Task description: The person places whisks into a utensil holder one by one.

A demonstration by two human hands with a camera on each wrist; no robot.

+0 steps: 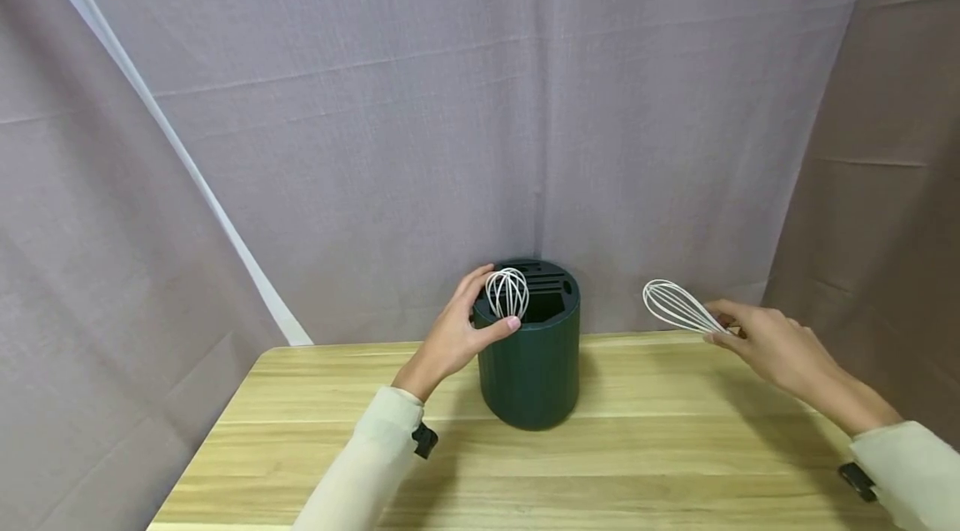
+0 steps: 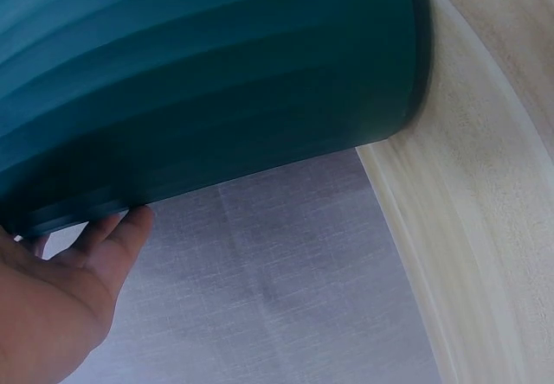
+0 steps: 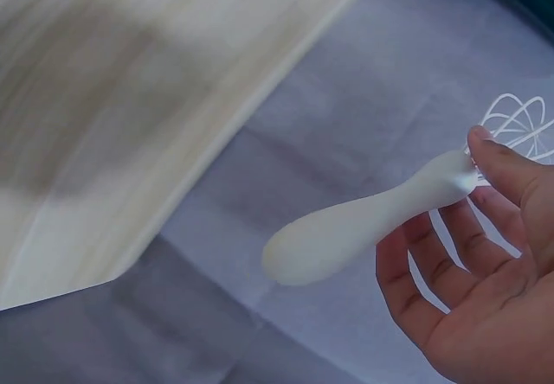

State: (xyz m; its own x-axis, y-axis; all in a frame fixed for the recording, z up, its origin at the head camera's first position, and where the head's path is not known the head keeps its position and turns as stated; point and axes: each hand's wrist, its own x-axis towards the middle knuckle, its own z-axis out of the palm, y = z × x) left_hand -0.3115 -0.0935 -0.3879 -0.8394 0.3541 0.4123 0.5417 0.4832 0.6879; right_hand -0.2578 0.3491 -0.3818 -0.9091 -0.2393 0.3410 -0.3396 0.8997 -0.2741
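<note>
A dark green cylindrical utensil holder (image 1: 530,381) stands upright on the wooden table. The wires of one white whisk (image 1: 507,291) rise from its left compartment; that whisk's handle is hidden inside. Around the holder's upper left rim, my left hand (image 1: 459,336) holds with the thumb at the front and fingers toward the back. The left wrist view shows its fingers (image 2: 121,244) against the green wall. To the right, above the table, my right hand (image 1: 780,345) pinches a second white whisk (image 1: 675,304) where wires meet handle. Its pale handle (image 3: 346,228) is free below the fingers.
Slots and a larger opening (image 1: 546,308) show in the holder's top. The light wooden table (image 1: 315,423) has its back edge near a grey cloth curtain (image 1: 420,164). A brownish curtain (image 1: 877,181) hangs at the right side.
</note>
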